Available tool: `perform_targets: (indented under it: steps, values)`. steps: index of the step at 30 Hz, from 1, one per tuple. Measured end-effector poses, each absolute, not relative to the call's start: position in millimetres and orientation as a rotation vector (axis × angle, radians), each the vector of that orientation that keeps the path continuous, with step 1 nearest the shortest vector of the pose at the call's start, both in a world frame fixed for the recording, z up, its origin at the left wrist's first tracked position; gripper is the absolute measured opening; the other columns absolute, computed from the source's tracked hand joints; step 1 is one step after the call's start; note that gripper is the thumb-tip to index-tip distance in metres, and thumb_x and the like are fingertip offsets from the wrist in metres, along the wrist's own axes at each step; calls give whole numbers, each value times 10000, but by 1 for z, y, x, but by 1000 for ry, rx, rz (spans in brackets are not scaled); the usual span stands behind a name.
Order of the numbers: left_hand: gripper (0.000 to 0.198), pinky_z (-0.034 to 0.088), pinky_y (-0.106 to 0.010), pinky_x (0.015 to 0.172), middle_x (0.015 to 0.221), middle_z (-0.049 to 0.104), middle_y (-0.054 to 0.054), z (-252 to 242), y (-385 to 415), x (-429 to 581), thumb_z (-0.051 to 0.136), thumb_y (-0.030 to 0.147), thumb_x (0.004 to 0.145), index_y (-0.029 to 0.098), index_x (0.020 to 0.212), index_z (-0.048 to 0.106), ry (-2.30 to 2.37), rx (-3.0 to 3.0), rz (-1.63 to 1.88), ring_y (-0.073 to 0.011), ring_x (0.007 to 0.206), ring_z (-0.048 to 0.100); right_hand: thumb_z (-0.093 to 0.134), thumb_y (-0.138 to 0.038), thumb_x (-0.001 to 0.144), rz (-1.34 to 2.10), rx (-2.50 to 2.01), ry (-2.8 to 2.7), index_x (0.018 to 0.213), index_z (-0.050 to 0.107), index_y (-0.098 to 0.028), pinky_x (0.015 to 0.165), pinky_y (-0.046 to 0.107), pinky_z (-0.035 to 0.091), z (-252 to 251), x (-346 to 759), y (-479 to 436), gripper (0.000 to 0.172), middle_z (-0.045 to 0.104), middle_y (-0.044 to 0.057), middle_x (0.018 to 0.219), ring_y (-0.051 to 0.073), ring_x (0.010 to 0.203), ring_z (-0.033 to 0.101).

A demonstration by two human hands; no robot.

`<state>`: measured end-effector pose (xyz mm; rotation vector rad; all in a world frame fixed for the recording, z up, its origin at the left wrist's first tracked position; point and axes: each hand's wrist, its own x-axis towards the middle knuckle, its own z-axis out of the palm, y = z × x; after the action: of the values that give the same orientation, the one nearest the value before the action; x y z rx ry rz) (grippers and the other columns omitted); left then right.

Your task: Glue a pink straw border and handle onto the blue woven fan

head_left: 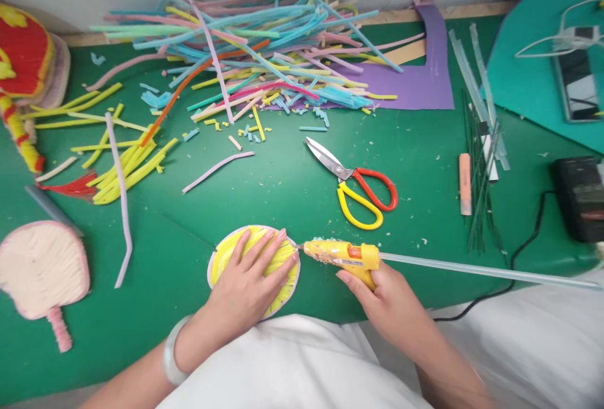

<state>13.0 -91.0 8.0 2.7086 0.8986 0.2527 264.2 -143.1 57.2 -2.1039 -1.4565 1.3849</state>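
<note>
My left hand point(257, 270) lies flat with its fingers stretched out on a round piece point(226, 255) covered in yellow strips, which has a pale lilac edge. The palm and fingers hide much of its middle. In my right hand point(394, 302) is a yellow hot glue gun point(342, 253), gripped by its handle. Its nozzle points left, at the right rim of the round piece by my fingertips; I cannot tell whether it touches. A long clear glue stick point(472, 267) sticks out of the gun's back end.
Scissors point(352, 182) with red and yellow handles lie beyond the glue gun. A heap of coloured strips point(264, 44) spreads along the wall, over purple foam sheet point(415, 88). Yellow strips point(127, 170) and a cream fan-shaped piece point(44, 267) are leftward; spare glue sticks point(472, 82) and a phone point(578, 82) rightward.
</note>
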Motion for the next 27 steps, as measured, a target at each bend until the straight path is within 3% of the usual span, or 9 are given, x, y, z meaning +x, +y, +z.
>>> perform_targets:
  steps: [12, 20, 27]
  values:
    - [359, 301, -614, 1128, 1455, 521, -179, 8, -90, 14, 569, 231, 939, 200, 1296, 594, 887, 2735, 234, -353, 1354, 476, 500, -524, 890, 1362, -2179, -1301, 962, 677, -204, 691, 341, 527, 60, 270, -143, 373, 739, 80, 913, 239, 794, 677]
    - [574, 371, -502, 1075, 1378, 602, -158, 20, -78, 16, 527, 377, 980, 79, 1447, 375, 941, 2699, 244, -286, 1246, 570, 574, -681, 807, 1404, -2130, -913, 918, 704, -172, 552, 300, 497, 63, 282, -142, 537, 666, 48, 703, 174, 590, 596]
    - [610, 289, -527, 1124, 1386, 581, -152, 22, -61, 17, 621, 449, 914, 114, 1395, 450, 844, 2659, 203, -313, 1280, 506, 586, -670, 828, 941, -2011, -664, 869, 652, -189, 598, 311, 520, 50, 334, -118, 488, 705, 77, 834, 163, 622, 617]
